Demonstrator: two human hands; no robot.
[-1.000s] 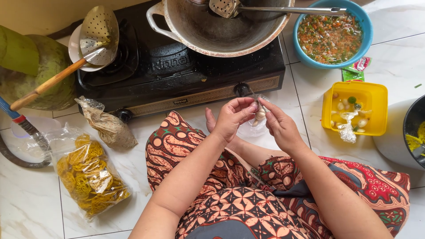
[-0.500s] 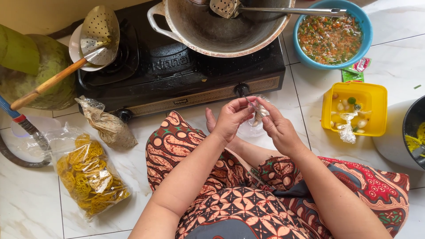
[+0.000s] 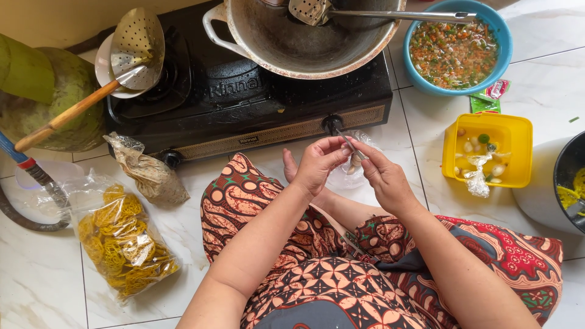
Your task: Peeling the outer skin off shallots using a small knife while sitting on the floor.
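Hands meet above my lap, before the stove (image 3: 256, 103). My left hand (image 3: 317, 167) and right hand (image 3: 384, 180) pinch a thin pale strip (image 3: 348, 144) between closed fingers; its long axis slants up-left. Small clear bag (image 3: 359, 167) lies just beneath.

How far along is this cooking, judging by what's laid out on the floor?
Done: a chopped mix fills the blue bowl, and peeled pieces sit in the yellow tub. In hand: the left hand and right hand work a small clear plastic bag between them. Left: the wok on the stove shows no food, and the bagged yellow crackers are unopened.
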